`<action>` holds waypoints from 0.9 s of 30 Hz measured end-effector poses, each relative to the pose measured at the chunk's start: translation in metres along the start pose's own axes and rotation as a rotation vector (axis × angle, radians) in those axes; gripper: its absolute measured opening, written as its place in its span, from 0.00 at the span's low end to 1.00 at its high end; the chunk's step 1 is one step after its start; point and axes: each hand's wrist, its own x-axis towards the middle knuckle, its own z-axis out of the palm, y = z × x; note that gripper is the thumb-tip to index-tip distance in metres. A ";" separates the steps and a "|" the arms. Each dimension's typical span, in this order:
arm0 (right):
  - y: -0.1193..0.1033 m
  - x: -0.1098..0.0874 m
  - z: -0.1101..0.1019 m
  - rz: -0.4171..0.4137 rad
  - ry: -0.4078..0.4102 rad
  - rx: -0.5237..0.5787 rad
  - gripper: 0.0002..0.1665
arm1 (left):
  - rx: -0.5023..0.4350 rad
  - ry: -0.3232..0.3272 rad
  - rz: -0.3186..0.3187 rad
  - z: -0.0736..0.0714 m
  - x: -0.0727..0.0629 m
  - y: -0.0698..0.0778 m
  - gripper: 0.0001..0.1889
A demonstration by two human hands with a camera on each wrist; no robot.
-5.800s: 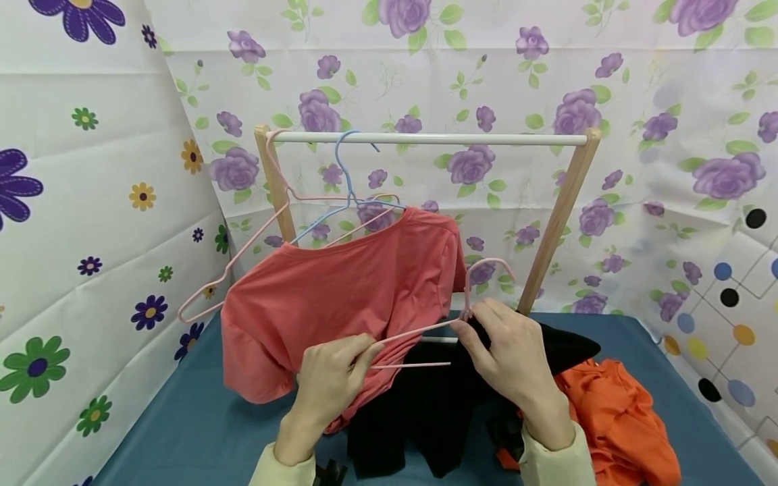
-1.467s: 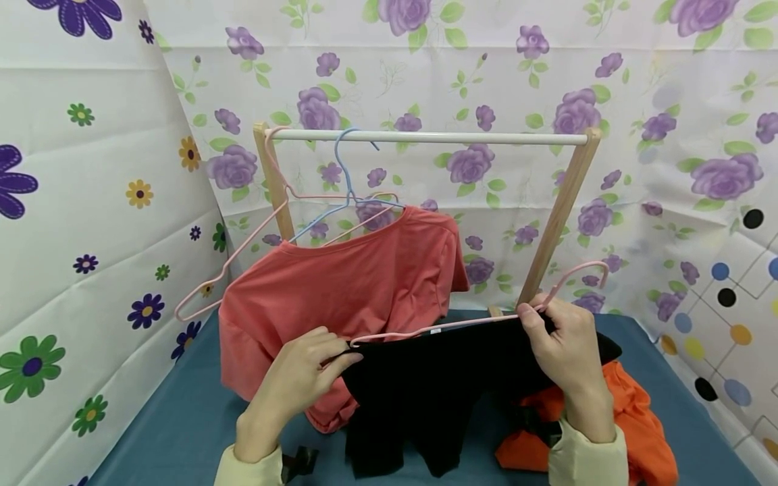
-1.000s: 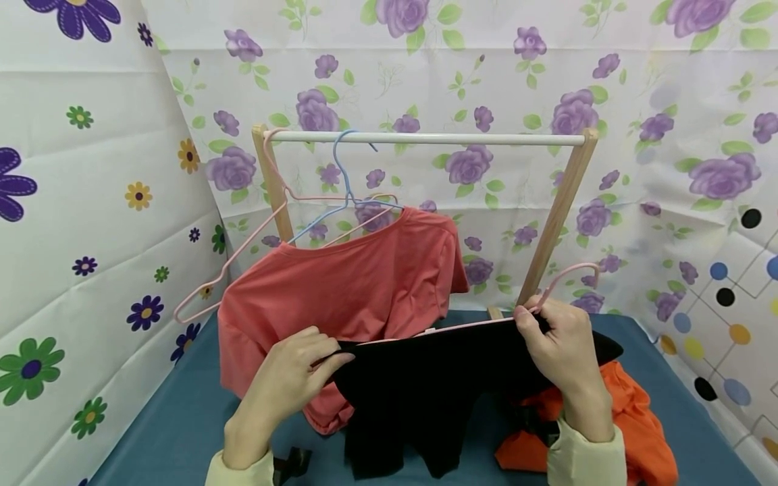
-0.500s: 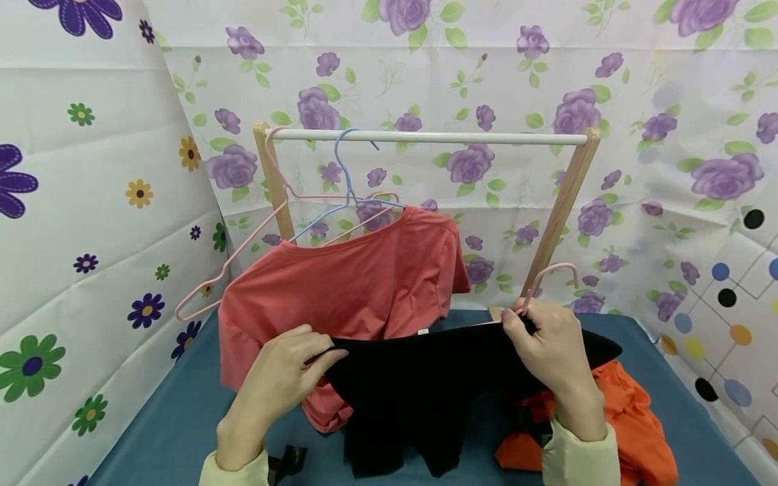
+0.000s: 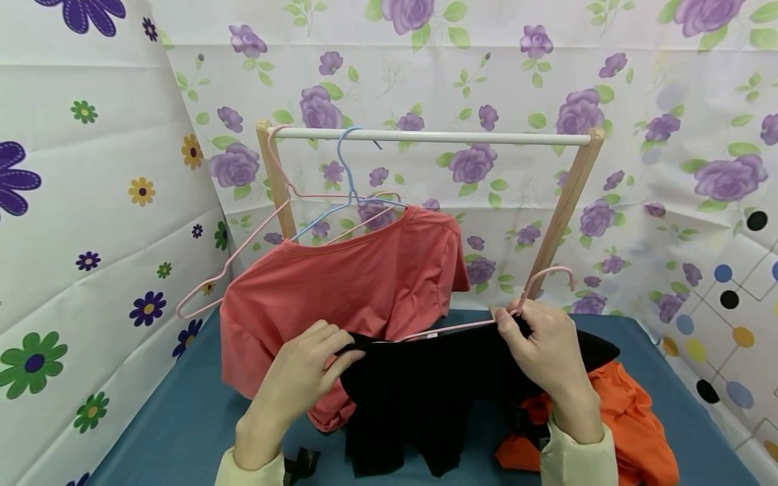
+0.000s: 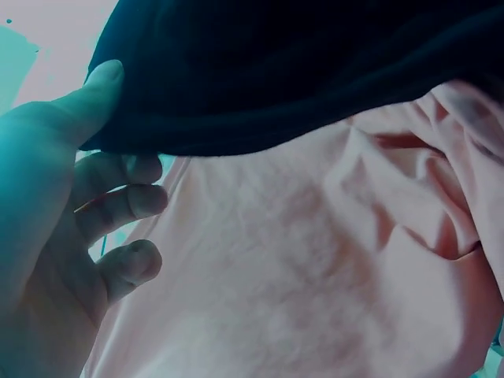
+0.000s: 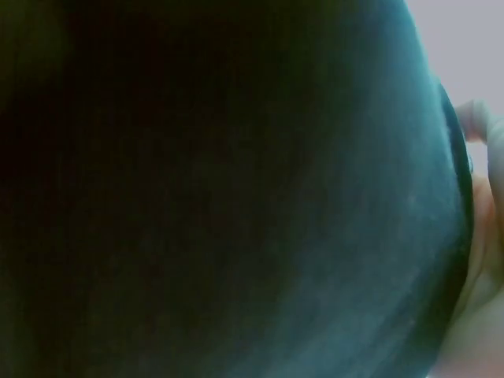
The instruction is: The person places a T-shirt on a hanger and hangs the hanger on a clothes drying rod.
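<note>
In the head view, the left hand (image 5: 304,374) pinches the left end of a black garment (image 5: 419,385) by its top edge; the right hand (image 5: 547,344) is clamped on the neck of a pink hanger (image 5: 462,327) and the cloth beside it, the hook rising clear; the garment hangs between them, near middle of the table (image 5: 164,432). Three hangers show: the held one, plus a second pink hanger (image 5: 256,235) and a blue hanger (image 5: 350,189) on the rack (image 5: 425,136), far left; garments also number three, with a coral shirt (image 5: 358,283) on the blue hanger and an orange garment (image 5: 635,422) crumpled near right.

The left wrist view adds the underside of the pinch: one thumb on the black cloth, three fingertips showing below its edge; the shirt fills the space beneath.

The right wrist view is mostly dark cloth; part of the hand shows at the right, its grip impossible to tell there.
</note>
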 end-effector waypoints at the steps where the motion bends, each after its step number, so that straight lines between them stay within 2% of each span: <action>1: -0.001 0.000 0.000 -0.002 0.000 0.004 0.13 | 0.004 0.001 -0.001 0.001 0.000 0.000 0.09; 6: -0.004 0.001 0.001 -0.017 -0.005 0.025 0.12 | -0.006 0.024 0.000 0.005 0.002 0.001 0.11; 13: -0.007 0.001 0.004 -0.023 -0.014 0.038 0.12 | -0.046 0.022 0.021 0.014 0.004 0.004 0.10; 18: -0.008 0.001 0.005 -0.027 -0.018 0.046 0.11 | -0.029 0.023 0.054 0.020 0.006 0.006 0.10; 27: -0.012 0.003 0.007 -0.024 -0.015 0.061 0.10 | -0.003 -0.002 0.060 0.032 0.010 0.014 0.09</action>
